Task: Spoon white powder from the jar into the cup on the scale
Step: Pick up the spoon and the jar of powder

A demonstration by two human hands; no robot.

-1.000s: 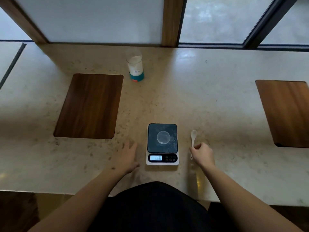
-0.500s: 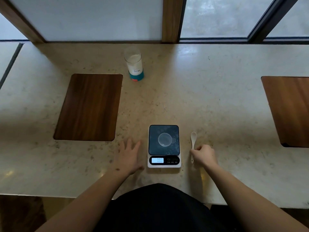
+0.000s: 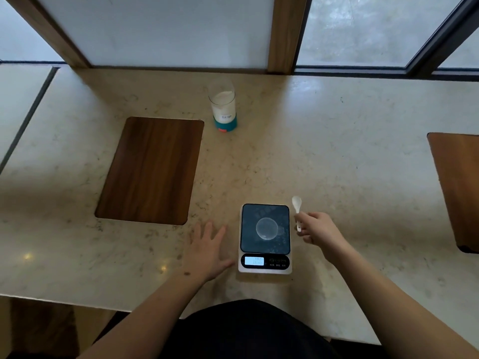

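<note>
A clear jar (image 3: 223,108) of white powder with a teal base stands open at the back of the counter. Near the front edge sits a small kitchen scale (image 3: 265,265) with a dark platform and a lit display. A small clear cup (image 3: 266,228) stands on its platform. My right hand (image 3: 316,229) is just right of the scale, shut on the handle of a white spoon (image 3: 297,206) whose bowl points away from me, lifted off the counter. My left hand (image 3: 207,248) lies flat and open on the counter left of the scale.
A dark wooden inlay (image 3: 151,169) lies in the beige stone counter (image 3: 337,151) to the left, another wooden inlay (image 3: 458,187) at the right edge. Window frames (image 3: 281,35) rise behind the counter. The counter's front edge runs close to my body.
My right hand has closed on the spoon handle and raised the spoon slightly off the counter. My left hand has stayed flat beside the scale.
</note>
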